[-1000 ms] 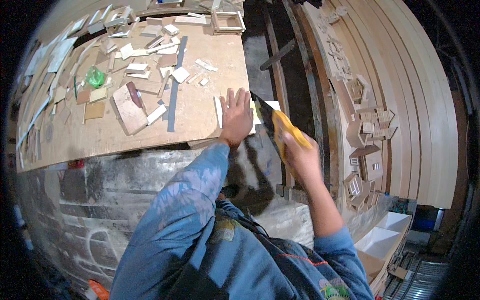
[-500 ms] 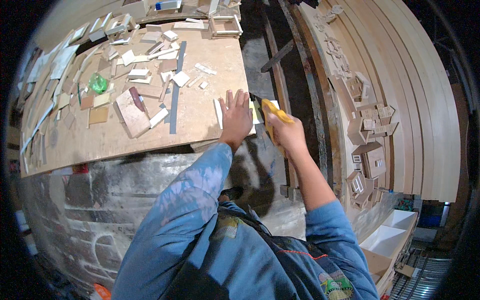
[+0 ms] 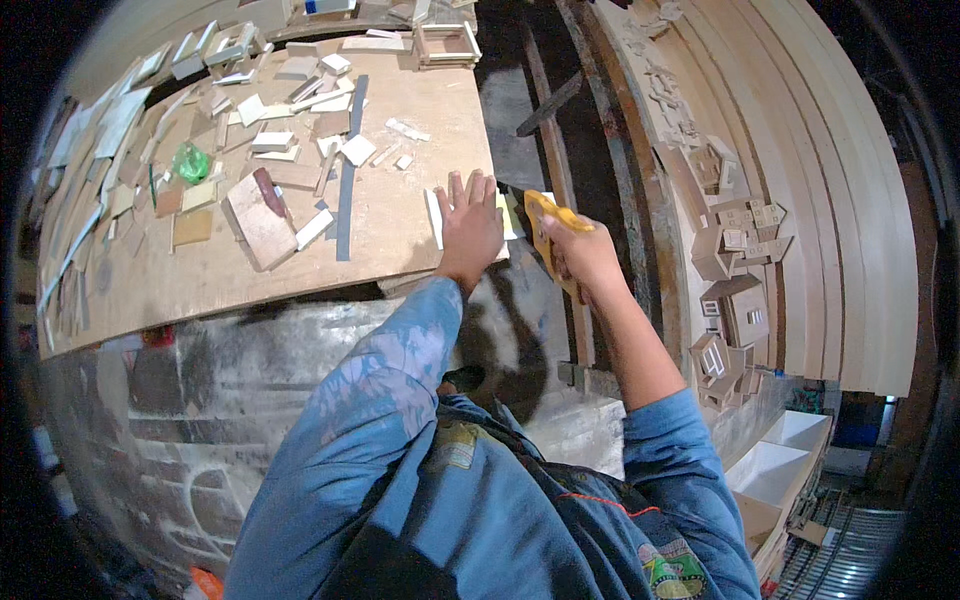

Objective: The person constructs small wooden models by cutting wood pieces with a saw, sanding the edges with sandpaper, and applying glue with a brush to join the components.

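Fingers spread, my left hand (image 3: 470, 228) lies flat at the right edge of the wooden worktable (image 3: 385, 235). Beneath it is a pale flat board (image 3: 435, 218), whose right end sticks out past the table edge. My right hand (image 3: 584, 256) is wrapped round the yellow handle of a handsaw (image 3: 541, 225), just right of that board. The saw's dark blade runs from the handle toward the board's far side; where exactly it meets the board is hard to make out.
Wood offcuts, a brown-handled tool (image 3: 268, 192) on a block (image 3: 258, 222) and a green plastic bundle (image 3: 190, 163) lie on the left. A small wooden frame (image 3: 447, 46) stands at the far corner. Small wooden house models (image 3: 735, 310) line the right side, beyond a dark gap with beams.
The saw and my right hand have shifted a little to the right, away from the table edge. My left hand stays on the board.
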Demonstrator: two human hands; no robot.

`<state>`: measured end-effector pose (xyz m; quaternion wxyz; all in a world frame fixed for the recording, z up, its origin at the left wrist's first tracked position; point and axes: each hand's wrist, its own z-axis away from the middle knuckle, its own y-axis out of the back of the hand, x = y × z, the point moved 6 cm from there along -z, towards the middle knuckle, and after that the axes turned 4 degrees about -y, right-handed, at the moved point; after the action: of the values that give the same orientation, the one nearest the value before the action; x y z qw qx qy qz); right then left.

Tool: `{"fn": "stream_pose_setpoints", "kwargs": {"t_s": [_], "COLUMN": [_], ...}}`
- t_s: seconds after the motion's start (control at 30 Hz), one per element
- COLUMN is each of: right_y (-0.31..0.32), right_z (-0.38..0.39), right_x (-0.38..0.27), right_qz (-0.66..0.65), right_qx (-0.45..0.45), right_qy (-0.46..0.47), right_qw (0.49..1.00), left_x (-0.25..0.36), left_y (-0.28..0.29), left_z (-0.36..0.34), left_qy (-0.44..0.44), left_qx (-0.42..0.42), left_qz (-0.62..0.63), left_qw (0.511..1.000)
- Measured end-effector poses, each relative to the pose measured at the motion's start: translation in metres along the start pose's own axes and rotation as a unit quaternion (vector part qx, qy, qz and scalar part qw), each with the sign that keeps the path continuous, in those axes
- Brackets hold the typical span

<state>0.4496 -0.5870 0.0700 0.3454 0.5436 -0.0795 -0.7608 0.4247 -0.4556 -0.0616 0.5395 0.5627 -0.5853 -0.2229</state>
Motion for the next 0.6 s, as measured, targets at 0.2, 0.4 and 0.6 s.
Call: {"fn": "stream_pose_setpoints", "kwargs": {"t_s": [0.2,0.4,0.6], "right_y": [0.024,0.007,0.027], "right_z": [0.037,0.017,0.045], "right_x": [0.013,-0.001,0.006], "right_qz": [-0.026,0.114,0.003], "right_qx": [-0.010,0.043,0.014], "right_qy": [0.040,0.043,0.006], "right_qw": [0.999,0.992,1.000], "left_x": [0.002,0.001,0.001], "left_y": [0.006,0.005,0.005], "left_z": [0.002,-0.001,0.001], "left_qy": [-0.010,-0.004,-0.007], "left_qx": [0.021,0.034,0.017], "left_qz": [0.001,0.008,0.003], "left_qw": [1.000,0.999,1.000]}}
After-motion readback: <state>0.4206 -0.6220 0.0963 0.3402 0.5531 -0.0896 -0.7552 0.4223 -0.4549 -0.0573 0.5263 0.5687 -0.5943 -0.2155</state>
